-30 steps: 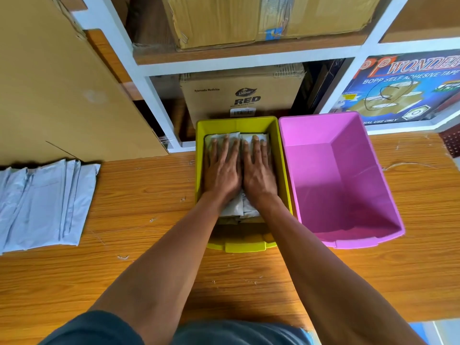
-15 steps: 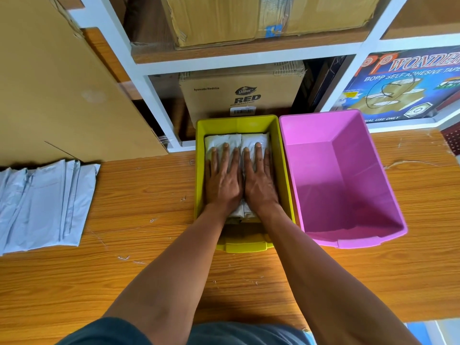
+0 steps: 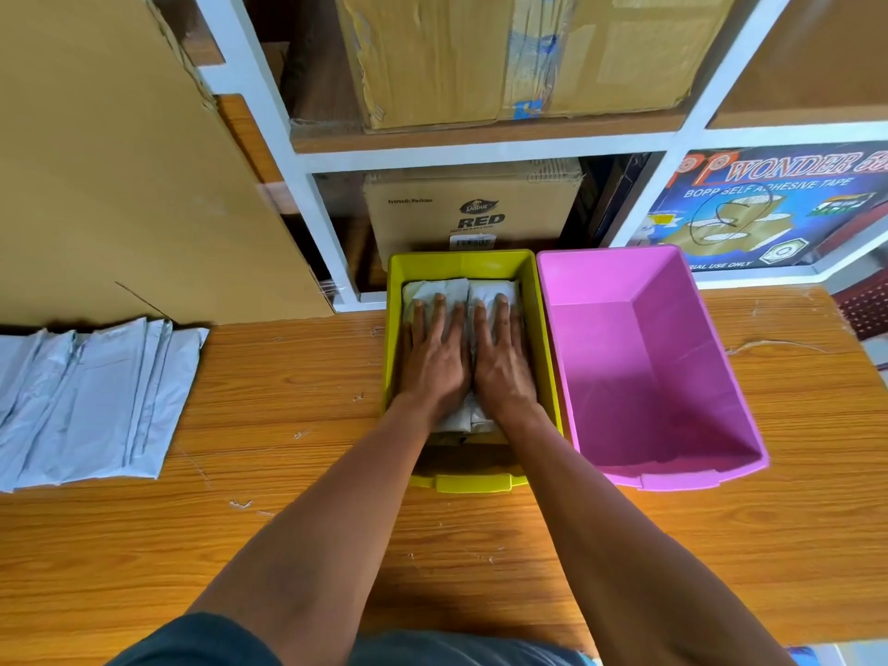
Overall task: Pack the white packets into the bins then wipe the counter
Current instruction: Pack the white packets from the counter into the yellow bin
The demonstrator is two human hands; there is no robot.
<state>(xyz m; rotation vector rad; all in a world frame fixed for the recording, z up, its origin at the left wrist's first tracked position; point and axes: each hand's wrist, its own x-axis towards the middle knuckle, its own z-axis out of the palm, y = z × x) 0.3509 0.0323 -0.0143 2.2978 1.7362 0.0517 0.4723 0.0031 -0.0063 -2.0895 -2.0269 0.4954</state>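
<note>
Both hands, left (image 3: pixel 435 372) and right (image 3: pixel 504 372), lie flat with straight fingers, pressing white packets (image 3: pixel 490 293) down in the yellow bin (image 3: pixel 461 263) near the tabletop's (image 3: pixel 288 401) back edge. More packets (image 3: pixel 86 401) lie at the left edge.

cardboard boxes (image 3: pixel 473 211), tape carton (image 3: pixel 769 209), white shelving (image 3: pixel 485 160)

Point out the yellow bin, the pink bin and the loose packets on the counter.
yellow bin (image 3: pixel 461 262): head view, far rim.
pink bin (image 3: pixel 672 358): head view, inner right wall.
loose packets (image 3: pixel 91 401): head view, middle of pile.
</note>
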